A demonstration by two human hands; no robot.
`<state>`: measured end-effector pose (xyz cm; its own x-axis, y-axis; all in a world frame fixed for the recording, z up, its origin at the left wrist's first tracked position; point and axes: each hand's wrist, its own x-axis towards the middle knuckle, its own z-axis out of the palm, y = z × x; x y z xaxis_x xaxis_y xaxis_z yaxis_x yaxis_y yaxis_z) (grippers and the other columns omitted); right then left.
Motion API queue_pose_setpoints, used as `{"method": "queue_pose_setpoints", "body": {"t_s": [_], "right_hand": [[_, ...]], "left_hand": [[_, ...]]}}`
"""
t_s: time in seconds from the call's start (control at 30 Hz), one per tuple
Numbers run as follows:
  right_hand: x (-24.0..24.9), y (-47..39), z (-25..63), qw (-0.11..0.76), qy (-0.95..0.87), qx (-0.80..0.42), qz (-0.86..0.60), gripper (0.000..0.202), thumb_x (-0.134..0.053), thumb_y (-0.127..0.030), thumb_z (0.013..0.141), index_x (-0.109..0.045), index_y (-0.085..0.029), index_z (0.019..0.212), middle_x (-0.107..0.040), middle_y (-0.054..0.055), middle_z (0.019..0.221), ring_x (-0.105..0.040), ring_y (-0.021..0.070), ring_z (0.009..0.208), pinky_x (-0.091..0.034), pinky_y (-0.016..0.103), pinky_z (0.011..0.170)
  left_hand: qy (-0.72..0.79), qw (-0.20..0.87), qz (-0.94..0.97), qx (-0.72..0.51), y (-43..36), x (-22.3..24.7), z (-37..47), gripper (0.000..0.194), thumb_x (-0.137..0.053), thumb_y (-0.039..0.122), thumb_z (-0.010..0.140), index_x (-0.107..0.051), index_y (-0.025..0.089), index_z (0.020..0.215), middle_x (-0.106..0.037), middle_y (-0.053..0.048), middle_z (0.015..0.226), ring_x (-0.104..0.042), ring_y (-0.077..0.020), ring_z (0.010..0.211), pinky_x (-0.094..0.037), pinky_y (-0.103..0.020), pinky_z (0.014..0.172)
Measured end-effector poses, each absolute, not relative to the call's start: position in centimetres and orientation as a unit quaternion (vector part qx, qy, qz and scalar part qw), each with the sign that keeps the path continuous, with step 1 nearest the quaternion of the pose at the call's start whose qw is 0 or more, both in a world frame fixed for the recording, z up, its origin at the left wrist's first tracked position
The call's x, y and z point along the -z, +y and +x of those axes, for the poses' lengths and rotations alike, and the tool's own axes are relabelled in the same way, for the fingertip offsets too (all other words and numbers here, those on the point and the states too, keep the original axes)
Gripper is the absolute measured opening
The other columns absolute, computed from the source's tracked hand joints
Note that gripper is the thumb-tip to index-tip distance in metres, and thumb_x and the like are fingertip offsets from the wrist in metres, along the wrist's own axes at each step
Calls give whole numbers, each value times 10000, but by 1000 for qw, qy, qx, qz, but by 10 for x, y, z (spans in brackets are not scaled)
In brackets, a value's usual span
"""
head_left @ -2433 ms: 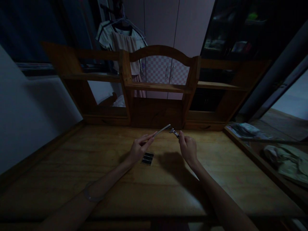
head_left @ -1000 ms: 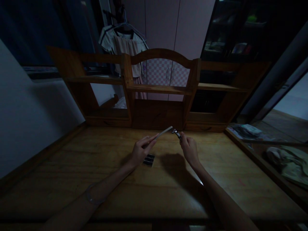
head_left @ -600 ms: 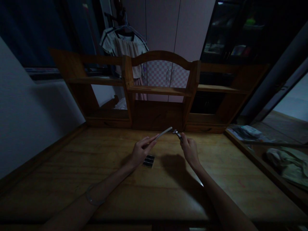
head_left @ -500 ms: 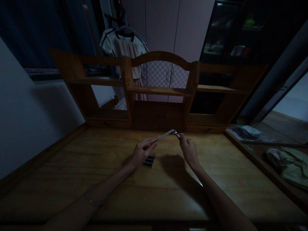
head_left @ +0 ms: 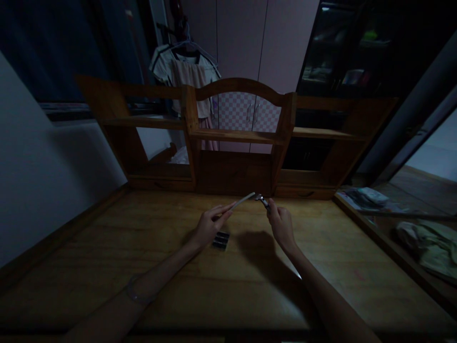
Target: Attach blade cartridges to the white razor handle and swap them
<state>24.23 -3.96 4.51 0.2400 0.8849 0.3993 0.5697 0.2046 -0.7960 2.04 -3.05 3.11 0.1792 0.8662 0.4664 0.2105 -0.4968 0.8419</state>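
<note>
My left hand [head_left: 210,226] pinches a thin pale stick [head_left: 244,198] that slants up to the right over the wooden desk. Closed round the handle of a small shiny metal tool [head_left: 262,200], my right hand [head_left: 281,223] is held to the right of it. The tool's head is close to the stick's far tip, with a narrow gap between them. A small black case [head_left: 221,240] with several sections lies on the desk beside my left hand. What kind of tool it is cannot be made out in the dim light.
A wooden shelf unit [head_left: 237,135] with low drawers stands along the back of the desk [head_left: 221,295]. Papers and a white packet [head_left: 372,195] lie beyond the right edge, with crumpled cloth [head_left: 437,247] nearer. A wall [head_left: 53,181] borders the left side.
The stick's tip has come away from the tool's head, moving slightly left. Both hands keep their grips and have barely moved.
</note>
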Motion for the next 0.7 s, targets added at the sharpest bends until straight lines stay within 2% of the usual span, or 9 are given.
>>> {"method": "queue_pose_setpoints", "body": {"t_s": [0.33,0.43,0.57,0.7], "right_hand": [[-45,-40,242,485,-607,-138,-614,582,-299,-541,920,-410,-178,480,-396,-6,454,-383,110,427,-210,250,463],[-45,-40,241,485,-608,-125,-616,588,-292,-539,924,-399,-179,472,-395,-5,446,-377,107,423,-204,250,467],[-45,-40,240,474,-616,-111,-620,605,-283,-544,926,-429,-173,471,-419,4,445,-392,111,421,-201,252,469],[-44,-40,240,469,-622,-98,-619,614,-273,-544,929,-443,-170,473,-432,9,445,-403,114,421,-195,254,466]], "left_hand": [[371,340,691,-519,-31,-33,21,328,-573,313,849,-642,218,1156,-663,-50,1148,-592,-191,1056,-445,-316,929],[383,339,677,-529,-31,-35,20,345,-562,322,857,-632,206,1174,-658,-61,1159,-607,-198,1033,-475,-314,884],[379,349,675,-529,-34,-36,20,352,-586,321,840,-644,192,1161,-720,-62,984,-640,-212,965,-521,-303,796],[379,342,678,-529,-32,-34,22,320,-575,326,847,-658,214,1135,-687,-50,1098,-613,-207,1045,-479,-336,903]]}}
